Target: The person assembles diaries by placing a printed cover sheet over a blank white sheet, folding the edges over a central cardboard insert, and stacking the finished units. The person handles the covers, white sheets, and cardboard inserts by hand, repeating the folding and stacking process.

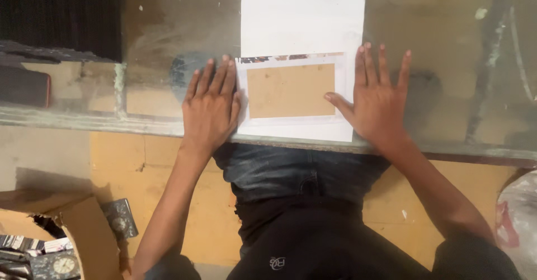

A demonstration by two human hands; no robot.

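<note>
Flat, both hands flank tan board on white sheet.

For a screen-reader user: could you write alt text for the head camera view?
A person's left hand and right hand press flat on either side of a brown board lying on a white sheet at the edge of a glass tabletop. A torn cardboard box sits on the floor.

counter: spans the view, near edge against the person's waist
sheet: on counter, centre, runs from near edge to far side
board: on sheet, near end
left hand: flat on counter, touching sheet's left edge
right hand: flat, at sheet's right edge, thumb on board's right side
box: on floor, lower left, below counter
bag: floor, lower right
</note>
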